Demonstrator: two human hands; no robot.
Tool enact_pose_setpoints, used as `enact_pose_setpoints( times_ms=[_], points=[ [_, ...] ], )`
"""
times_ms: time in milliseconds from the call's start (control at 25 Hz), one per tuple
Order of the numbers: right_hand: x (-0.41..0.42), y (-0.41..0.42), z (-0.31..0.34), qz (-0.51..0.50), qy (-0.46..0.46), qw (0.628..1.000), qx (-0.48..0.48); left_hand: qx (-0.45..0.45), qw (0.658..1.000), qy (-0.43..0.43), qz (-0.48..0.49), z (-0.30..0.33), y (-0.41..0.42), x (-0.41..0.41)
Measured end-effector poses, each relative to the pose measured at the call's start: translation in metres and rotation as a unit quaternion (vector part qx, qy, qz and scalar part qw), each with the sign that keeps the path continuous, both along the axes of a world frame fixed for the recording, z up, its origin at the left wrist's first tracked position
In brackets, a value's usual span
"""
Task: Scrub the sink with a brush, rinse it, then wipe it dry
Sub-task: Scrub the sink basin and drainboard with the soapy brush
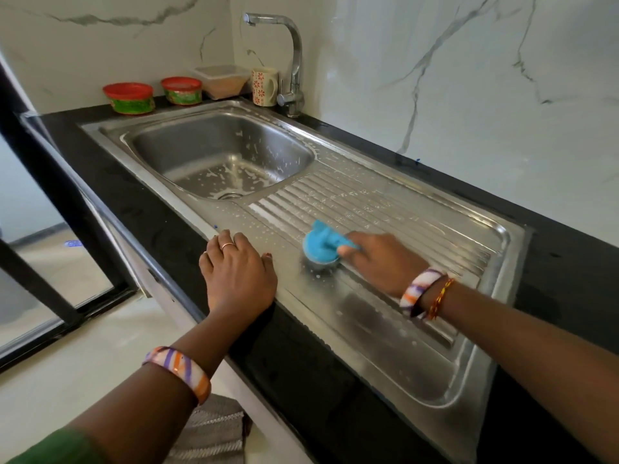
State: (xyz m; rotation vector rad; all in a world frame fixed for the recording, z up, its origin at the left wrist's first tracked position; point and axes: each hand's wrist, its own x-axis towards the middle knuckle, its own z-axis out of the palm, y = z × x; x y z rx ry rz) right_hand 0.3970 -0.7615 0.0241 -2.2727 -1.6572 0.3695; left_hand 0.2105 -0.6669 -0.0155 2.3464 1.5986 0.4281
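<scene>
Right hand (378, 259) grips blue brush (323, 244) by handle, bristle head down on drainboard near its front edge, right of basin. Left hand (236, 271) lies flat, fingers straight and together, on front rim of sink (435, 380) where steel meets black counter (160, 229). Soap foam speckles basin floor and drainboard ridges (thickest around drain). Faucet (291, 58) stands at far corner, spout over basin. Far left on counter: two red-lidded tubs (129, 98), clear container (222, 80), patterned mug (264, 86).
</scene>
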Motion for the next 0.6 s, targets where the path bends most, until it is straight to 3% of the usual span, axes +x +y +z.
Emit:
enact_pose_setpoints(
  times_ms=[80,200,280,360,440,520,600],
  points=[
    [-0.002,-0.001,0.005,0.018,-0.056,0.998,-0.005,0.0,1.0,0.006,0.006,0.001,-0.002,-0.001],
    [0.077,-0.008,0.018,-0.149,-0.158,0.975,-0.035,0.0,1.0,0.008,0.016,0.001,-0.004,-0.001],
    [0.126,-0.025,0.025,-0.301,-0.143,0.942,-0.048,0.003,1.0,0.011,0.018,0.0,-0.003,-0.001],
    [0.132,-0.03,0.02,-0.342,-0.103,0.934,-0.027,0.007,1.0,0.016,0.021,-0.001,-0.002,0.0],
    [0.087,-0.026,0.01,-0.274,-0.064,0.96,0.004,0.009,1.0,0.018,0.021,-0.002,-0.001,0.001],
    [0.02,-0.021,-0.004,-0.132,-0.035,0.991,0.013,0.007,1.0,0.02,0.018,-0.002,-0.001,0.001],
    [-0.037,-0.017,-0.005,0.001,-0.058,0.998,0.004,0.007,1.0,0.018,0.02,0.0,-0.001,0.0]
  ],
)
